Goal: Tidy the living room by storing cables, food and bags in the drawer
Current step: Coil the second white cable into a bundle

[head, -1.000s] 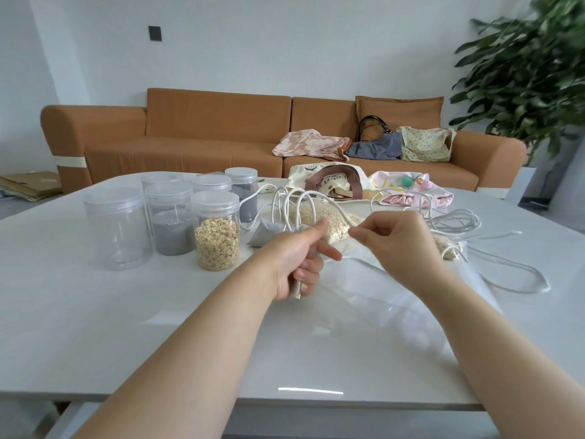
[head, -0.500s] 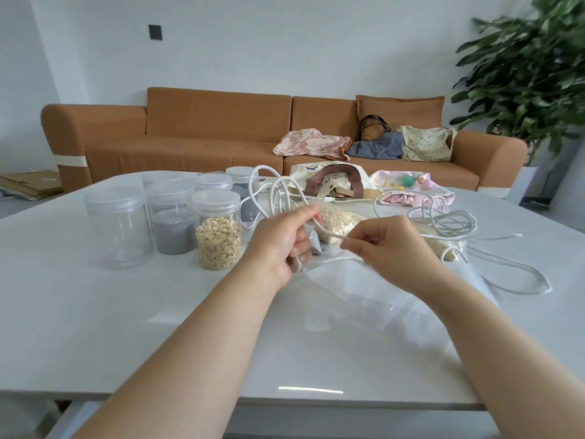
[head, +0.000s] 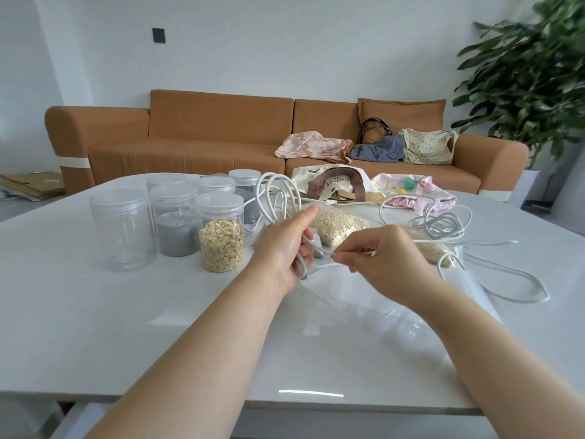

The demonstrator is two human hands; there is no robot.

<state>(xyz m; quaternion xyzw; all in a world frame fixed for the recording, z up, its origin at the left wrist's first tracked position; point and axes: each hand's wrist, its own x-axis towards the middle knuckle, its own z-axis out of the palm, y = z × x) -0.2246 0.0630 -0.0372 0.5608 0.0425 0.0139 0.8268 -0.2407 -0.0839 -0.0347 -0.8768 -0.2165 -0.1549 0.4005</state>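
Note:
My left hand (head: 285,245) grips a bundle of coiled white cable (head: 278,198) whose loops stand up above my thumb. Just to its right, my right hand (head: 376,261) pinches a strand of the same cable. Behind my hands lie a clear bag of oats (head: 337,223) and a second oat bag (head: 430,248) under a grey cable tangle (head: 440,223). A long white cable loop (head: 519,280) trails over the table at the right. A cream tote with brown handles (head: 329,185) and a pink pouch (head: 411,194) sit further back.
Several clear lidded jars (head: 122,229), one with oats (head: 220,237) and one with grey powder (head: 175,224), stand at the left of the white table (head: 95,312). A clear plastic bag (head: 364,299) lies under my wrists. Bags (head: 427,147) rest on the brown sofa (head: 190,137); a plant (head: 531,74) stands at the right.
My left hand has lifted the cable coil higher, and my right hand has drawn a strand down and toward the left hand, adding to the loops.

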